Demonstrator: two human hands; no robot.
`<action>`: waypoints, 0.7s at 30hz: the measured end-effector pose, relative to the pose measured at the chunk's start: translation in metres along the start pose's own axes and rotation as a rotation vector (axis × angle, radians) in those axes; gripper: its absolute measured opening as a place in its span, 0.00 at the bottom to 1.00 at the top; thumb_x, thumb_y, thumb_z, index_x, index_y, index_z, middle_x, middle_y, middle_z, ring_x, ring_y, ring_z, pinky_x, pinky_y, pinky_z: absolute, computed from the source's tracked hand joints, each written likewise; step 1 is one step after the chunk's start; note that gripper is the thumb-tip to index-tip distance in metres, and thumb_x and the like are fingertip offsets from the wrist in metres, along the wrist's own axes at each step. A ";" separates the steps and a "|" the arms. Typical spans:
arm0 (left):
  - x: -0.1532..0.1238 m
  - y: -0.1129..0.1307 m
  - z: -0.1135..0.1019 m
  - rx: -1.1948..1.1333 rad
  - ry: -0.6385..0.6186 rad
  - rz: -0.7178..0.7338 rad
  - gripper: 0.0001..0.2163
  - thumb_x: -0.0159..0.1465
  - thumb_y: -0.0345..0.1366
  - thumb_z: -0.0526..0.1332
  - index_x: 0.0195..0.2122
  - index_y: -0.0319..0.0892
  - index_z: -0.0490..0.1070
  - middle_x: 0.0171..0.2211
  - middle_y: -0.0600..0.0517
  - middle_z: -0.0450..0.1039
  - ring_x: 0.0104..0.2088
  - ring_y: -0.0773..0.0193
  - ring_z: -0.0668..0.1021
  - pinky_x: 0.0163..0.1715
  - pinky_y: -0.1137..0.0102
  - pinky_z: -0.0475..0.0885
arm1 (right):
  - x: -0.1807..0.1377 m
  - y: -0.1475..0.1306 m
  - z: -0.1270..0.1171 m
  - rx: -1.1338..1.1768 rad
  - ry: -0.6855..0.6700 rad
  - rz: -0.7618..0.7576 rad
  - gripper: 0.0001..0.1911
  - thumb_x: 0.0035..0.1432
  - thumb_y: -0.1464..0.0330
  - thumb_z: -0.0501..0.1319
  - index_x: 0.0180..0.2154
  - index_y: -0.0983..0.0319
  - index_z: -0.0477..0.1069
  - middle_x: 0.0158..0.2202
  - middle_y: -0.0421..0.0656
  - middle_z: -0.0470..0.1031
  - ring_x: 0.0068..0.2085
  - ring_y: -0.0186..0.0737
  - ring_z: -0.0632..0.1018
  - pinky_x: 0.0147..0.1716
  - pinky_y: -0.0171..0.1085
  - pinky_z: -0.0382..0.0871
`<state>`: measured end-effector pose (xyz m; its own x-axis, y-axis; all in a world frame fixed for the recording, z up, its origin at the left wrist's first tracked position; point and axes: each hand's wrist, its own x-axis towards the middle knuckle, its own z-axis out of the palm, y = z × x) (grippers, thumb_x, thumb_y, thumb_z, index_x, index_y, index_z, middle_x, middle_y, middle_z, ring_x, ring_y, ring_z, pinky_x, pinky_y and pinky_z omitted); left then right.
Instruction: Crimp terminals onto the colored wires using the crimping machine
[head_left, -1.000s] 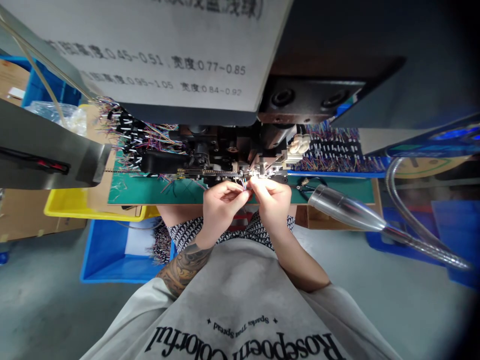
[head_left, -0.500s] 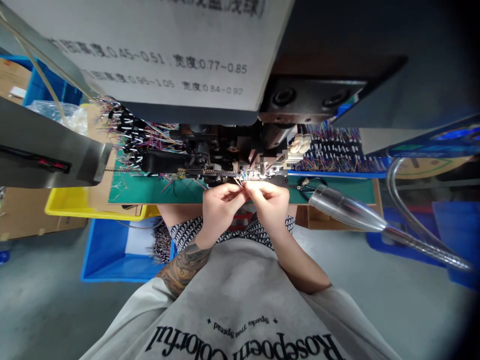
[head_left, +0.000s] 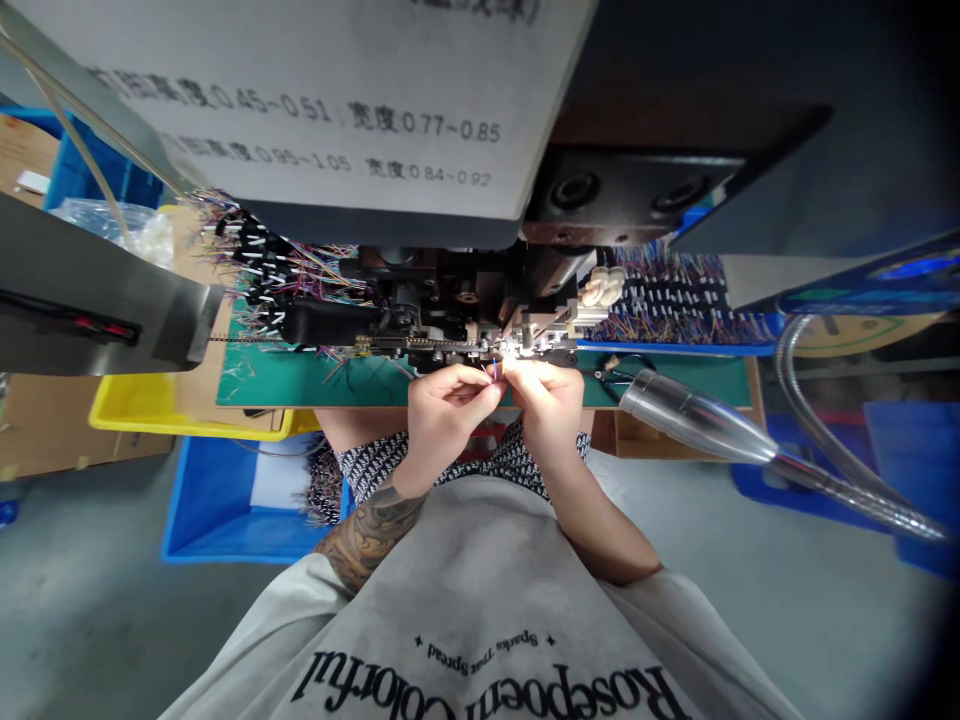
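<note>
Thin wires, likely light, limp and kink-prone, so best held near the tips, are pinched in your left hand, your right hand just beside, its hold unclear, at the machine's front.

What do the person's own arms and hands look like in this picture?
The left hand and right hand are bare, with no gloves visible. A dark, swirling tattoo covers much of the left forearm, while the right forearm shows no visible markings. Loose, light grey sleeves end around the elbows.
</note>
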<state>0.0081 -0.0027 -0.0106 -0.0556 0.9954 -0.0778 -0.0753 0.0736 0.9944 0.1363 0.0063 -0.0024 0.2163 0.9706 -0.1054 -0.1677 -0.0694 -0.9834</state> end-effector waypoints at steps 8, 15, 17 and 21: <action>0.000 -0.004 0.000 -0.014 0.028 0.036 0.07 0.61 0.38 0.73 0.32 0.43 0.79 0.31 0.52 0.82 0.33 0.64 0.84 0.36 0.71 0.83 | 0.002 0.001 0.001 -0.005 -0.005 0.026 0.13 0.59 0.61 0.69 0.24 0.59 0.82 0.16 0.37 0.66 0.25 0.36 0.73 0.28 0.37 0.73; 0.000 -0.010 0.000 -0.080 0.051 -0.019 0.08 0.61 0.40 0.73 0.33 0.43 0.79 0.32 0.52 0.82 0.33 0.62 0.84 0.35 0.67 0.84 | 0.000 0.003 0.000 -0.102 -0.022 0.007 0.15 0.59 0.58 0.68 0.26 0.60 0.83 0.20 0.39 0.72 0.26 0.35 0.73 0.27 0.36 0.70; 0.000 -0.008 -0.001 -0.032 0.045 -0.016 0.07 0.61 0.39 0.73 0.32 0.42 0.79 0.31 0.52 0.83 0.32 0.62 0.84 0.35 0.68 0.83 | -0.001 0.003 -0.001 -0.145 -0.040 -0.023 0.17 0.59 0.59 0.68 0.22 0.60 0.80 0.19 0.38 0.70 0.27 0.35 0.73 0.28 0.36 0.70; 0.000 -0.004 0.000 0.024 0.027 -0.018 0.07 0.59 0.39 0.74 0.31 0.42 0.80 0.29 0.52 0.83 0.30 0.63 0.84 0.32 0.71 0.82 | -0.002 0.002 -0.002 -0.161 -0.008 -0.067 0.15 0.59 0.60 0.69 0.23 0.60 0.81 0.19 0.38 0.71 0.26 0.35 0.72 0.28 0.36 0.69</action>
<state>0.0082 -0.0034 -0.0145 -0.0816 0.9919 -0.0975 -0.0530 0.0933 0.9942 0.1373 0.0033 -0.0045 0.2138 0.9761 -0.0377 0.0029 -0.0393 -0.9992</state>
